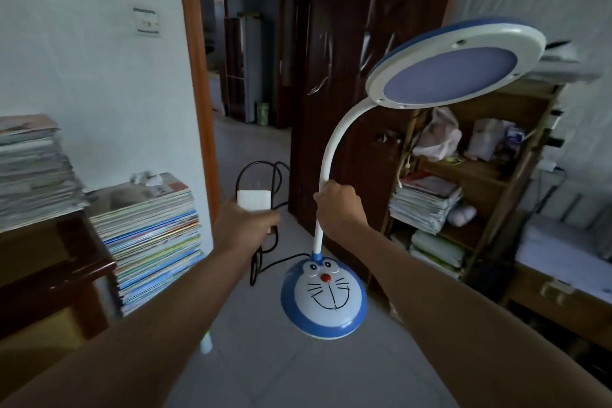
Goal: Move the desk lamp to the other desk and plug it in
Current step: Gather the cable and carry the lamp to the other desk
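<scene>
The right hand [337, 200] is wrapped in a closed fist around the white bendable neck of the desk lamp [331, 209], gripping it partway up, so the lamp hangs in the air above the pale tiled floor [265, 368] with nothing under it. Its round blue base [324, 300], painted with a white cartoon cat face and red nose, tilts toward the camera below the fist, while the round white-rimmed lamp head [455, 64] sits high to the right, its flat diffuser facing down and forward. The left hand [246, 225] curls its fingers around a white power adapter [254, 205], holding it just left of the lamp neck; the black cord [261, 172] loops above the adapter and trails down below the hand toward the base. To the left, stacks of magazines [152, 235] rest beside a dark wooden desk [49, 275]. To the right stands a wooden shelf [477, 182] crowded with papers and bags. Straight ahead a dark door [364, 76] stands beside an open doorway
</scene>
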A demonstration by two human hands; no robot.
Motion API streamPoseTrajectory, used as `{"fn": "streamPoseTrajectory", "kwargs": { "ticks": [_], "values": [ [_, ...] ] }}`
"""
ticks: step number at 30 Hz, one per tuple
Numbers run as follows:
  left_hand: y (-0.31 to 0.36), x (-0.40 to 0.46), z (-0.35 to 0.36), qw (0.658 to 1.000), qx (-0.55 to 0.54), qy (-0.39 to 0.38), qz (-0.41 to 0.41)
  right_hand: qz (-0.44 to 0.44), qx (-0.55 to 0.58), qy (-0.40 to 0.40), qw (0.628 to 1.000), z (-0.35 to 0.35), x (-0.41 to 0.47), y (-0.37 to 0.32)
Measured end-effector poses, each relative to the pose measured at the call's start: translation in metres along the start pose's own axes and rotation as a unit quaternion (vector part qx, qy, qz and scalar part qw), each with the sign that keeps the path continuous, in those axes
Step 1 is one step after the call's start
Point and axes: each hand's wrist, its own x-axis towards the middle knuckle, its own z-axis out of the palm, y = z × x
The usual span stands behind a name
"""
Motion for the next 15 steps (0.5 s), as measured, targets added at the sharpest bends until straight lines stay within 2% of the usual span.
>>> {"fn": "streamPoseTrajectory", "kwargs": {
  "ticks": [15],
  "values": [
    [-0.006, 0.013, 0.212, 0.982, 0.002, -0.186, -0.004, 0.119, -0.09, 0.042, 0.988, -0.064, 0.024, 0.195]
  ]
}}
